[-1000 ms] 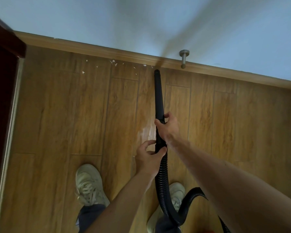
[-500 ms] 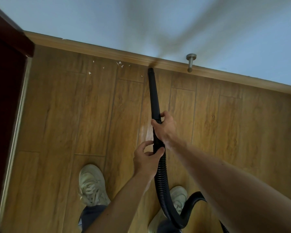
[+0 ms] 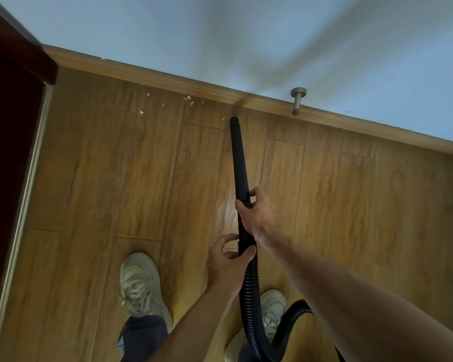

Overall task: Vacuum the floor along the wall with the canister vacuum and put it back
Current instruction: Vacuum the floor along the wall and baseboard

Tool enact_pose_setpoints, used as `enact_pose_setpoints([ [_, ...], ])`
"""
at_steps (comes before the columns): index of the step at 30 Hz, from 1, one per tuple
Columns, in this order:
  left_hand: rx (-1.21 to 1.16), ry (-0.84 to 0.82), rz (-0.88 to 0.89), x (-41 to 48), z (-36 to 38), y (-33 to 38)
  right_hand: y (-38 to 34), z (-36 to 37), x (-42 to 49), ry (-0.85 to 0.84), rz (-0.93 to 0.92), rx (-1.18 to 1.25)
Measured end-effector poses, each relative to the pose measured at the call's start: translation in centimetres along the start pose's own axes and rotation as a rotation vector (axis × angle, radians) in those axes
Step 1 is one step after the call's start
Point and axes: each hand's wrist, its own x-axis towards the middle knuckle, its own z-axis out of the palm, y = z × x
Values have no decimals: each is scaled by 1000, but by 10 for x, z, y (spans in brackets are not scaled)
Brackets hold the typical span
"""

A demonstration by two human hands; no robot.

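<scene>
Head view, sole camera, looking down past both forearms. Item: long black plastic vacuum wand (image 3: 239, 158), rigid, tapering to a round open nozzle tip (image 3: 233, 120); the tip sits close to the light wooden skirting board (image 3: 351, 121), apparently at or near floor level, contact not determinable. Long axis runs from the hands up the picture toward the wall, leaning slightly leftward at the far end; the open end points at the floor-and-wall junction. Rear continuation: black ribbed flexible hose (image 3: 249, 288), dropping between the feet and looping right; canister not in view. Right hand (image 3: 256, 215): grip wrapped around the wand at its collar, forward position, judged to steer the tip. Left hand (image 3: 226, 262): grip closed around the cuff where wand meets hose, thumb over the top, judged to steady the rear and carry the hose weight. Floor: brown wood-grain plank floor (image 3: 115, 178), glossy. Remaining debris: scattered small white flakes (image 3: 188, 99) lying left of the tip, near the skirting, one fleck just beside the nozzle. Judgement: the two-handed hold suits a sideways sweep leftward along the wall. Also present: brushed metal door stopper (image 3: 297, 100) on the skirting right of the tip; dark red-brown door (image 3: 8, 126) at left; pale cream lace-up sneakers (image 3: 139, 286).
</scene>
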Motion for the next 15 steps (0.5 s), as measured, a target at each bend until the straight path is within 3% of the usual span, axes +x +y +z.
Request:
enact_pose_setpoints([
  [15,-95,19,5,21,-37,17,-41,43,8,-55,-84,-97],
])
